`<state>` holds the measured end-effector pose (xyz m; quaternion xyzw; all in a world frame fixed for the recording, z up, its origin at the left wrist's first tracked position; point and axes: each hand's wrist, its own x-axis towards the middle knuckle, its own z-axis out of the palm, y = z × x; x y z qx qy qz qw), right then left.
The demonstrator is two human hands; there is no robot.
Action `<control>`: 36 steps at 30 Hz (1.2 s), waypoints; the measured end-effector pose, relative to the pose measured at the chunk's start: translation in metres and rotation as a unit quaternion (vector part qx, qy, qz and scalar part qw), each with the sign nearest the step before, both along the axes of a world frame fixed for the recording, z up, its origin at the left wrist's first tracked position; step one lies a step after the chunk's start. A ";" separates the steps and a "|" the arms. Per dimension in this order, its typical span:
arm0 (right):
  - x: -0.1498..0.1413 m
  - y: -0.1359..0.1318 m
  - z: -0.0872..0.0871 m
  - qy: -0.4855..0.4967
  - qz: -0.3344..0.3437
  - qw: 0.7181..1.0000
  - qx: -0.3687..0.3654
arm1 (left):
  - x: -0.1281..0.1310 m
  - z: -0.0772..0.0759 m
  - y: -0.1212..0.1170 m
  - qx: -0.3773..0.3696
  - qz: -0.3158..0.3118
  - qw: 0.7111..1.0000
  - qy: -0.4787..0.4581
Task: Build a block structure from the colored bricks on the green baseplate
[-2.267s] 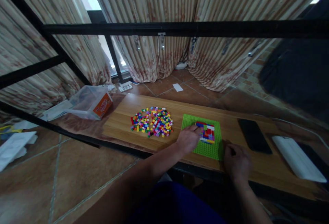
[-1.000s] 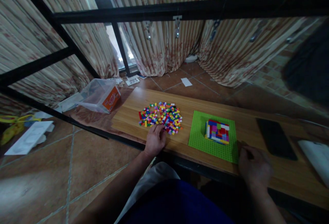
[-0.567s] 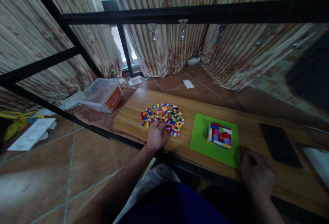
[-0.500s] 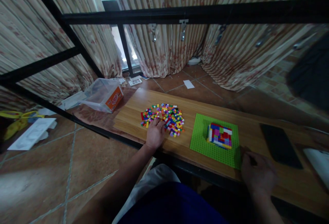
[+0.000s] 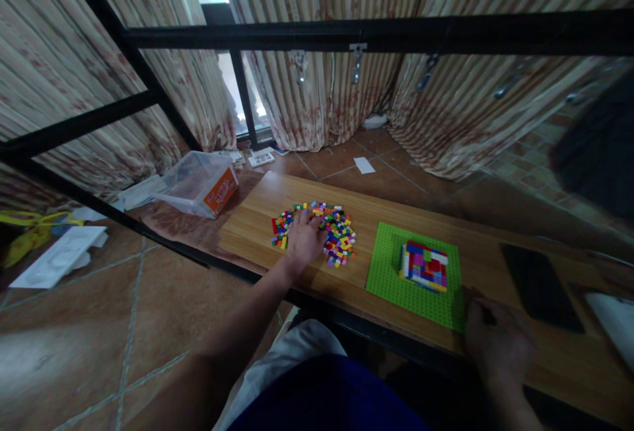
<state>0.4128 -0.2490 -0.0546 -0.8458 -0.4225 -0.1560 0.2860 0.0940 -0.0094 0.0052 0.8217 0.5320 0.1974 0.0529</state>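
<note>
My left hand (image 5: 304, 238) lies on a pile of small coloured bricks (image 5: 335, 230) on the wooden table, fingers stretched over the pile's middle. Right of the pile sits a green baseplate (image 5: 391, 272) with a low block of red, blue, purple, white and yellow bricks (image 5: 424, 265) built on it. My right hand (image 5: 498, 342) rests at the baseplate's near right corner, fingers curled against its edge; I cannot see anything between them.
A black phone (image 5: 539, 288) lies right of the baseplate, a white object (image 5: 614, 317) beyond it. A clear plastic box with an orange label (image 5: 202, 185) sits left of the table. Black metal bars (image 5: 347, 30) cross overhead. Curtains hang behind.
My left hand left the built block, went to the near edge of the brick pile, then slid forward onto its middle. My right hand stayed at the baseplate's corner.
</note>
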 end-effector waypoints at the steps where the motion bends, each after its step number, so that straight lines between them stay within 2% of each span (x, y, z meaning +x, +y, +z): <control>1: 0.000 0.000 0.000 0.001 0.003 1.000 0.000 | 0.002 0.001 0.001 -0.009 -0.001 1.000 0.009; 10: -0.001 0.001 -0.001 0.010 -0.020 1.000 0.003 | 0.001 0.005 0.003 -0.035 -0.001 0.999 0.000; 14: -0.001 0.001 -0.001 0.002 -0.003 1.000 0.011 | -0.005 0.004 0.006 -0.064 -0.002 0.998 -0.025; 20: 0.000 0.000 -0.002 -0.014 0.003 1.000 0.015 | -0.011 0.002 0.012 -0.077 0.013 0.989 -0.128; 24: 0.002 0.000 -0.004 -0.020 0.003 1.000 0.006 | -0.013 -0.003 0.018 -0.122 0.044 0.959 -0.253; 29: 0.003 0.000 -0.005 -0.026 0.013 0.999 0.013 | -0.018 -0.007 0.019 -0.188 0.071 0.900 -0.386; 34: -0.001 0.000 -0.002 -0.012 -0.014 1.000 -0.004 | -0.031 0.001 0.014 -0.195 0.083 0.852 -0.480; 36: -0.001 0.000 -0.002 -0.008 -0.012 1.000 -0.010 | -0.037 0.007 0.011 -0.227 0.100 0.823 -0.511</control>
